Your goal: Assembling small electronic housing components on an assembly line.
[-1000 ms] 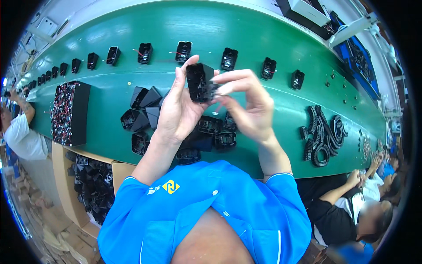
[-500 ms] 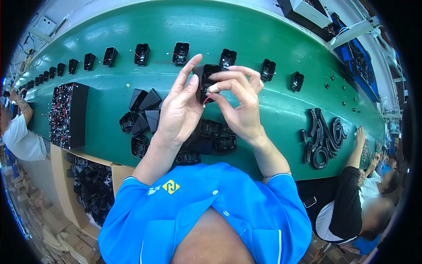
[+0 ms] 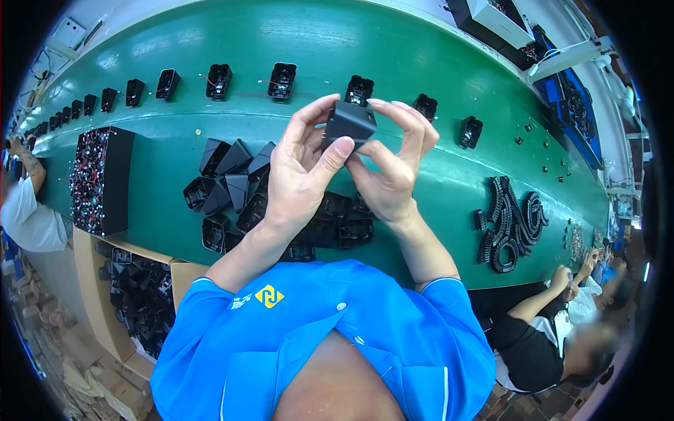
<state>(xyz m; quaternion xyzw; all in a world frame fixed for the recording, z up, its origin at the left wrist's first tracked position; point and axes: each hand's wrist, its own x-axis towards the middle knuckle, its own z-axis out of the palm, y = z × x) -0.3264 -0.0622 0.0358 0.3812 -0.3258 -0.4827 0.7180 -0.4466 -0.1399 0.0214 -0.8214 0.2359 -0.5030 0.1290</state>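
Green and long, the curved worktop (image 3: 210, 56) runs under and beyond both hands, with a row of small black plastic housings with wires (image 3: 282, 80) spaced along its far side. Left of the hands sits a black rectangular tray packed with small components (image 3: 102, 179). Just beneath and to the left of the hands lies a heap of empty black plastic shells (image 3: 232, 186). Well to the right of the hands rests a pile of black ribbed strips (image 3: 509, 224). Raised above the heap, the left hand (image 3: 298, 175) and right hand (image 3: 393, 175) meet around one small black plastic box-shaped casing (image 3: 349, 123): the left thumb and fingers pinch its near and left sides, while the right fingers curl over its right edge.
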